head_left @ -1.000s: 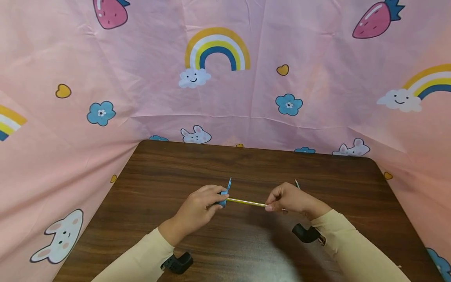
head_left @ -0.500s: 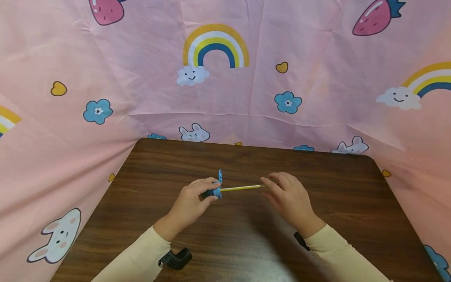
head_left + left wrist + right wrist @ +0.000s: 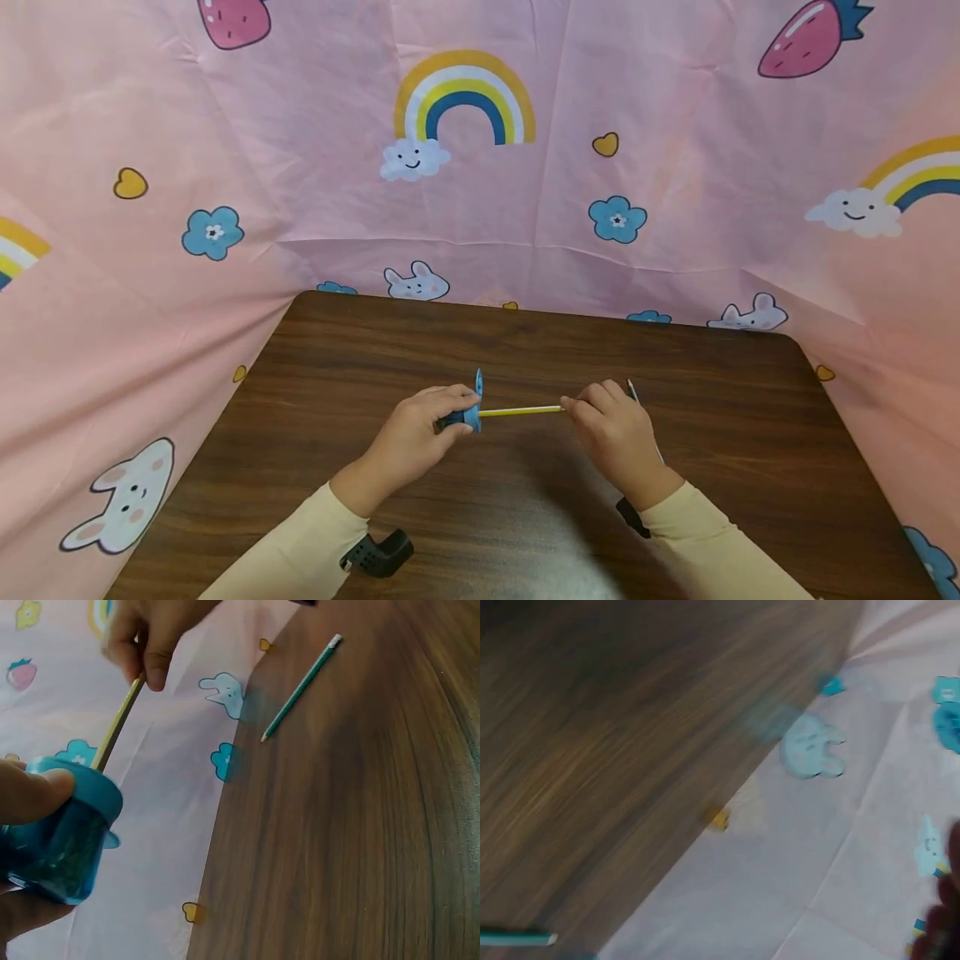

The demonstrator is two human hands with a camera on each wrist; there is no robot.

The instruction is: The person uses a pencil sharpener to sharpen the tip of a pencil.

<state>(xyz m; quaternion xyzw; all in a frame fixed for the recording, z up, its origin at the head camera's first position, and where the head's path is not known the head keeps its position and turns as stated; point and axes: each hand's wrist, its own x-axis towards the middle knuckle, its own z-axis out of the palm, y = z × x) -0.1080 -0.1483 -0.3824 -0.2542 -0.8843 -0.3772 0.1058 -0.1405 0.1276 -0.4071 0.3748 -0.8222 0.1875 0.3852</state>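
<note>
My left hand (image 3: 408, 429) grips a blue pencil sharpener (image 3: 64, 840) with a see-through shavings container, thumb on its collar in the left wrist view. A blue flap (image 3: 479, 382) stands up from the sharpener's mouth. Into that end runs a yellow-striped pencil (image 3: 521, 411), roughly level above the table in the head view; its tip is hidden inside. The pencil's far end is pinched between the thumb and fingers of my right hand (image 3: 615, 433). In the right wrist view only blurred fingers (image 3: 941, 922) show at the right edge.
A green pencil (image 3: 302, 688) lies on the dark wood table (image 3: 360, 350), partly behind my right hand in the head view. A pink patterned cloth (image 3: 330, 167) hangs behind and around the table's edges.
My right hand loosened its fingers at the pencil's end half a second ago, then pinched it again with the wrist turned. My left hand shifted left, then slightly back, still holding the sharpener.
</note>
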